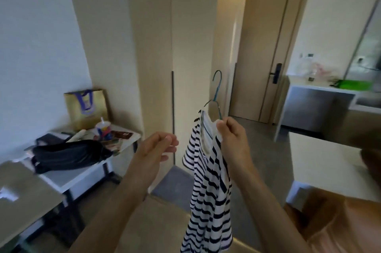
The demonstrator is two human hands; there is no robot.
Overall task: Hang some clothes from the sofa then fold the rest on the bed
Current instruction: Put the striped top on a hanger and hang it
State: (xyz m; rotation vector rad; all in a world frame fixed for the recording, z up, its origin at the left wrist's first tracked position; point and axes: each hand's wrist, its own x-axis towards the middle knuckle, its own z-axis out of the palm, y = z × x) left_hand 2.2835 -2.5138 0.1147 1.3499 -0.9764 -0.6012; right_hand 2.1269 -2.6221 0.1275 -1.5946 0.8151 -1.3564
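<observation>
A white shirt with dark blue stripes (208, 193) hangs on a teal hanger (216, 87), whose hook points up in front of a tall beige wardrobe (156, 46). My right hand (232, 139) pinches the shirt's collar together with the hanger at the neck. To the left of the shirt, my left hand (153, 150) is raised with loosely curved fingers and holds nothing. The wardrobe doors are closed, with a dark vertical handle (172, 116) just behind my left hand.
A small white table (68, 176) at the left carries a black bag (68, 154), a gold paper bag (87, 108) and a cup (103, 129). A closed door (266, 56) stands down the hallway. A white counter (321, 162) sits at the right.
</observation>
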